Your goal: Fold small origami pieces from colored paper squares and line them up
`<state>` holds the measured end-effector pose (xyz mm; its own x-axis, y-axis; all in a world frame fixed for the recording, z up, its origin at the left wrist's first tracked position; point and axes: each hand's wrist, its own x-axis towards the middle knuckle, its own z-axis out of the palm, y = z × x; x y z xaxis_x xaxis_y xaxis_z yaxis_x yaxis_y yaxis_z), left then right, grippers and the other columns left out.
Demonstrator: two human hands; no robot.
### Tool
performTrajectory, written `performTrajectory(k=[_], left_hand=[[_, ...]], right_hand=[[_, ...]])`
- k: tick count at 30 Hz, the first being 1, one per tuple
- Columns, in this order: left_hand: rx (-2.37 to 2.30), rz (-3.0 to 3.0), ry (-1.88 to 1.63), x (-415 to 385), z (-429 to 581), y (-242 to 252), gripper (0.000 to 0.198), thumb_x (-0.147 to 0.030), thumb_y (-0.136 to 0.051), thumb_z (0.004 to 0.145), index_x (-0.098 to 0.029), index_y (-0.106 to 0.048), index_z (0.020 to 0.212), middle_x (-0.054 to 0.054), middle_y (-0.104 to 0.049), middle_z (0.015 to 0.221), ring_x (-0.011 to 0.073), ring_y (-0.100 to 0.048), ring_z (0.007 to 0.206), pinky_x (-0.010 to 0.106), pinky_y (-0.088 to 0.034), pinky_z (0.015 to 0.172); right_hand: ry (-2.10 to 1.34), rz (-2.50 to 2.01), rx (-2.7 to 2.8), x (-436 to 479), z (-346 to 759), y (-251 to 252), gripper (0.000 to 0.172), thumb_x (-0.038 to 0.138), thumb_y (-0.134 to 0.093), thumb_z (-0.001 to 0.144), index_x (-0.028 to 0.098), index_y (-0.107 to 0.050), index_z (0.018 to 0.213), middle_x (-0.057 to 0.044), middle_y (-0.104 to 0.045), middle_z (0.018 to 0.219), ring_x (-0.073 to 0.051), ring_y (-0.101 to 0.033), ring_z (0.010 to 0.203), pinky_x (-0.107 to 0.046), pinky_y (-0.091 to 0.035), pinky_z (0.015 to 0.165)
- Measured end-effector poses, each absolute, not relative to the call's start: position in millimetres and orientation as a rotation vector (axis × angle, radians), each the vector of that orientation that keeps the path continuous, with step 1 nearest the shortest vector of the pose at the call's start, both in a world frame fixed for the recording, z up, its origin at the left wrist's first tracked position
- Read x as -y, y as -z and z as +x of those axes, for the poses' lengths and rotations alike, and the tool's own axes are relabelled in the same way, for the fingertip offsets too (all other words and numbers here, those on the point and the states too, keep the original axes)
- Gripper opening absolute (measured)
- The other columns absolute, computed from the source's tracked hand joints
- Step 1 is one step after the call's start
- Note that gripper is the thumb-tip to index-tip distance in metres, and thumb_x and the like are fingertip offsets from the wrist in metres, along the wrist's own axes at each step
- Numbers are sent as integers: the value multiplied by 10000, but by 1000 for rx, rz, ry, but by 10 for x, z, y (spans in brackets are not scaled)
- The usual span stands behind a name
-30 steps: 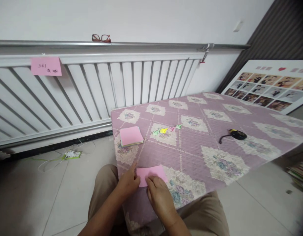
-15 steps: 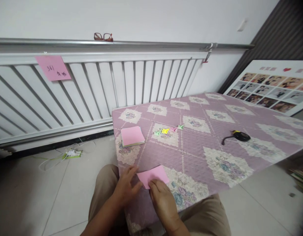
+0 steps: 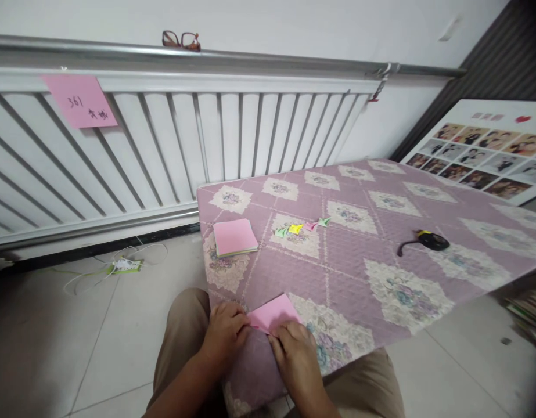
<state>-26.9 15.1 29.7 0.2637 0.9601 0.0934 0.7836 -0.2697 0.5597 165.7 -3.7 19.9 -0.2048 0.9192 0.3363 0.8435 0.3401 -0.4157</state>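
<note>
Right, from where I'm standing: person seated, near corner of the cloth-covered bench (image 3: 346, 267) between the knees (image 3: 184, 325). Pink sheet (image 3: 279, 310) lies at that corner, close to the body; likely put there so both forearms reach it without stretching. Looks folded, can't count the layers.

Left hand (image 3: 226, 328) at the sheet's 9 o'clock, fingertips pinching the pointed end. Right hand (image 3: 299, 357) at its 5 o'clock, thumb and fingers clamped on the near edge. Hands are apart, sheet between them; I'd say one end each keeps it from sliding and the edge lined up.

Paper stack (image 3: 236, 237), pink on top, sits at 11 o'clock from the sheet, probably parked there as supply, in easy reach of the left. Row of small folded pieces (image 3: 295, 229), green, yellow, pink, green, near 12 to 1 o'clock; seemingly set beyond the hands to stay unbumped. Black item (image 3: 435, 241) with a thin tail at 2 o'clock, well apart, looks just set aside. Glasses (image 3: 180, 40) on the wall pipe (image 3: 272, 62), 11 o'clock, presumably out of harm's way.
</note>
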Motion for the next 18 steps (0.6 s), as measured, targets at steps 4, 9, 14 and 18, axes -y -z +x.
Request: performTrajectory(k=[4, 9, 14, 18], left_hand=[[-1656, 2082, -611, -154, -252, -315, 111, -219, -582, 851, -225, -686, 812, 40, -631, 931, 228, -529, 948, 400, -323, 887], [-1726, 1999, -569, -191, -212, -351, 147, -275, -567, 872, -221, -672, 785, 35, -621, 920, 228, -527, 948, 391, -311, 866], [-1789, 1951, -473, -258, -196, -367, 149, -313, -578, 868, -223, -656, 778, 22, -613, 905, 226, -525, 932, 384, -300, 850], [-1804, 1975, -403, -305, -196, -375, 191, -361, -576, 876, -220, -644, 767, 22, -614, 898, 237, -517, 934, 384, -296, 839]], right_hand=[[-205, -1613, 2082, 20, 1668, -203, 163, 246, -534, 873, 243, -608, 727, -20, -593, 770, -212, -527, 786, -339, -336, 718], [-175, -1684, 2065, -4, 1669, -185, 246, 320, -486, 910, 244, -593, 703, -31, -590, 747, -224, -521, 774, -343, -324, 704], [-113, -1718, 2061, -33, 1655, -183, 303, 369, -456, 926, 242, -573, 678, -39, -583, 726, -226, -518, 749, -340, -324, 685], [-52, -1752, 2071, -58, 1648, -164, 330, 391, -440, 932, 237, -574, 673, -53, -593, 736, -230, -524, 752, -341, -323, 681]])
